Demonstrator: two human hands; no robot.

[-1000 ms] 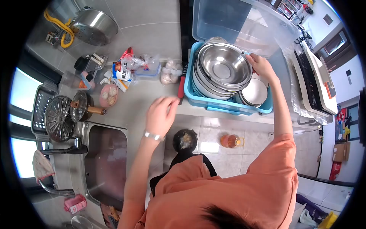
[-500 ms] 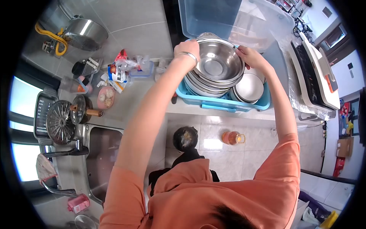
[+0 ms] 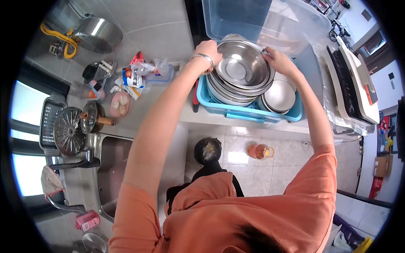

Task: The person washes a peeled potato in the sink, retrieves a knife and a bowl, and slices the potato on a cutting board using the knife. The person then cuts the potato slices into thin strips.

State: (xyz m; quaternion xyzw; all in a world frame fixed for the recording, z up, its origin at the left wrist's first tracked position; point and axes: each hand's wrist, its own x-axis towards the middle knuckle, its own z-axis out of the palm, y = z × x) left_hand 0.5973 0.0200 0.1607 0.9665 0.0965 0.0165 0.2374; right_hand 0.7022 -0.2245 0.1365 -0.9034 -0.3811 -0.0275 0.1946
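Note:
A shiny metal bowl (image 3: 241,63) rests at the top of a stack of nested bowls, inside a blue plastic bin (image 3: 242,114) on the counter. My left hand (image 3: 208,51), with a metal bangle at the wrist, is closed over the stack's left rim. Opposite it, my right hand (image 3: 277,61) pinches the upper right rim, thumb and fingers at the edge. How many rims each hand has hold of is hidden. Smaller white bowls (image 3: 279,96) are stacked beside the metal ones, under my right forearm.
A clear lid (image 3: 291,29) stands raised behind the bin. Left of it are food packets (image 3: 133,77), a pink dish (image 3: 120,104), a glass lid (image 3: 89,116) and the sink (image 3: 114,168). An appliance (image 3: 354,84) stands right; an oil bottle (image 3: 259,151) is on the floor.
The top metal bowl has tipped slightly and shifted within the stack, with both hands still at its rim. The whole view has moved slightly.

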